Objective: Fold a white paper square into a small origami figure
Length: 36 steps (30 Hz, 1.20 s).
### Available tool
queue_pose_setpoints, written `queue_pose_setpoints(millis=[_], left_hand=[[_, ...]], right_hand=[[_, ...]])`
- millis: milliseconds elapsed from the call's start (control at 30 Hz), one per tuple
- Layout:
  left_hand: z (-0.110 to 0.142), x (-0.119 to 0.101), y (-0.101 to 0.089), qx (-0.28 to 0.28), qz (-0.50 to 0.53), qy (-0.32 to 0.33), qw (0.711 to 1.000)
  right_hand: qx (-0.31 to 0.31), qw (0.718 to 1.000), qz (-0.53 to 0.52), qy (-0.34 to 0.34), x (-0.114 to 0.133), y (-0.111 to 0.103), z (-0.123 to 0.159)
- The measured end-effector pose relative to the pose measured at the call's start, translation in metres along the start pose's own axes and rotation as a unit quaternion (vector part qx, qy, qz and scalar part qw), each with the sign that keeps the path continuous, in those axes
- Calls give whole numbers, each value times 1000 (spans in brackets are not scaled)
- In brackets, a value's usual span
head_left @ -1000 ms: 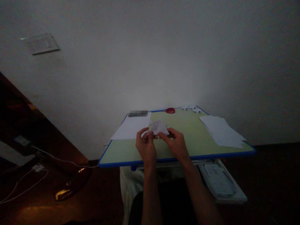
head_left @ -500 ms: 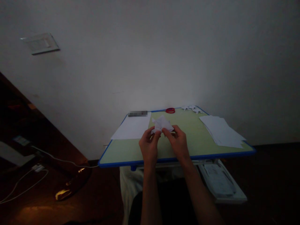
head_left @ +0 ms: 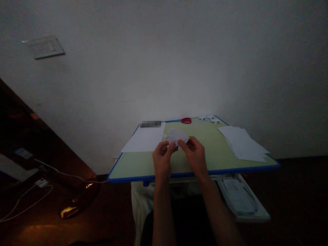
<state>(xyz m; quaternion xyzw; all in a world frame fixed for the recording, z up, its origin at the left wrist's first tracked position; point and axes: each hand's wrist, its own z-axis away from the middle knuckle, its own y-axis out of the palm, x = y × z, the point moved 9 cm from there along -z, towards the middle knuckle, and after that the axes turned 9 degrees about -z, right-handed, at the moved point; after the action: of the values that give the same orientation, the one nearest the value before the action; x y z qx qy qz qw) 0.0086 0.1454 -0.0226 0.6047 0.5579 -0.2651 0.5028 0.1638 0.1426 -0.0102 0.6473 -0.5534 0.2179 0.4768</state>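
Observation:
Between my two hands is a small piece of folded white paper (head_left: 177,134), held up above the green tabletop (head_left: 143,166). My left hand (head_left: 163,158) pinches its lower left edge between thumb and fingers. On the other side, my right hand (head_left: 195,155) grips the right corner, its thumb lying on the front of the paper. A small folded point pokes out at the paper's left. The fingers behind the paper are partly hidden.
Red-handled scissors (head_left: 186,120) lie at the back edge, with several folded paper pieces (head_left: 210,118) to their right. A stack of white sheets (head_left: 242,143) is on the right. Another white sheet (head_left: 145,139) lies on the left beneath a blurred-out dark strip (head_left: 151,124).
The folded paper has shifted slightly left and its outline looks flatter, with fewer points sticking out. Both hands still hold it, their fingers slightly moved.

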Motion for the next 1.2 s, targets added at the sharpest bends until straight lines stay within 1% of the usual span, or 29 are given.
queue_pose_setpoints(millis=[133, 333, 400, 467, 600, 700, 767, 867, 967, 1200], left_hand=[[1, 0, -2, -10, 2, -5, 1000], [0, -1, -9, -39, -32, 12, 999], [-1, 0, -11, -48, -25, 13, 998], [-1, 0, -12, -50, -20, 12, 998], [0, -2, -10, -46, -42, 19, 998], [2, -6, -7, -38, -63, 30, 997], [3, -8, -6, -35, -73, 34, 996], [3, -10, -5, -31, -89, 38, 995], [3, -13, -4, -29, -109, 47, 992], [4, -15, 1, -24, -135, 56, 989]], right_hand=[[9, 1000, -5, 1, -1, 2, 1], [29, 1000, 0, 11, -3, 7, 1], [27, 999, -19, 15, -1, 8, 1], [11, 999, -37, 20, 1, 6, 1], [-22, 998, -53, 27, 1, -1, 0], [-33, 997, -65, 22, 0, -4, -1], [-24, 997, -70, 28, -2, -2, -1], [7, 997, -69, 43, -3, 5, 0], [21, 997, -60, 41, -2, 9, 1], [-16, 999, -44, 23, -5, -1, 1]])
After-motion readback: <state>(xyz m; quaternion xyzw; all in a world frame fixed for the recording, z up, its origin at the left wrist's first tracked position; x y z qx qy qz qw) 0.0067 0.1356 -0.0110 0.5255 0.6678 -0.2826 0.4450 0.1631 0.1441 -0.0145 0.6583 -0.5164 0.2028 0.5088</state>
